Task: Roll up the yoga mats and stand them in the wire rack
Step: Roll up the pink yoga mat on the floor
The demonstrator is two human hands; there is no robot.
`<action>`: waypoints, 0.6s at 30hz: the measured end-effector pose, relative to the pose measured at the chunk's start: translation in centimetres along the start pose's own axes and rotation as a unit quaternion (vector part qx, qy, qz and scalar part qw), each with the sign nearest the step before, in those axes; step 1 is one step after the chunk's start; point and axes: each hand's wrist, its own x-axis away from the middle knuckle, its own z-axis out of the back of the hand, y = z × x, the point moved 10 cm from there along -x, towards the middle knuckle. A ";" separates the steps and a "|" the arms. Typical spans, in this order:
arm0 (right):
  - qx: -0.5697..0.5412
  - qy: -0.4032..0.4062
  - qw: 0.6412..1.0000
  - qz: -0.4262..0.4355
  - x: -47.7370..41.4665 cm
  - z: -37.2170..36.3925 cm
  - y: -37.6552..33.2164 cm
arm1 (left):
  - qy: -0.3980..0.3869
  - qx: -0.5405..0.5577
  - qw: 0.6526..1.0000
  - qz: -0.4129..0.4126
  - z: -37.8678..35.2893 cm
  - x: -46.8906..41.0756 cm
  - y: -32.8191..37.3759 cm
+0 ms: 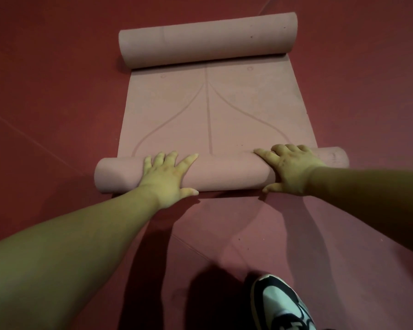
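Mat (236,115): one flat pink stretch on the red floor (45,79), ahead of me.
Rolls: two. The near roll (229,172) is under my hands; the far roll (208,40) lies across the far end.
Left hand (167,173): flat on the near roll, fingers spread and straight, pressing.
Right hand (289,167): fingers bent over the near roll, thumb behind, gripping it.
Shoe (279,306): one, black and white, near me.

Mat (224,115) lies flat and open between near roll (224,173) and far roll (208,41); far roll bars the far end. Floor (57,91) open on both sides. Shoe (279,306) well behind near roll.
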 end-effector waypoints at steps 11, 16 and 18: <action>0.006 0.001 0.999 0.047 2.6 -0.7 -1.3 | 0.015 -0.035 0.999 -0.013 -0.8 3.2 0.6; 0.002 -0.017 0.995 0.095 5.6 -2.3 -2.9 | 0.047 -0.022 0.998 -0.034 -2.3 7.6 2.0; -0.004 -0.027 0.994 0.109 6.8 -2.7 -3.6 | 0.046 -0.018 0.998 -0.039 -2.8 8.9 2.4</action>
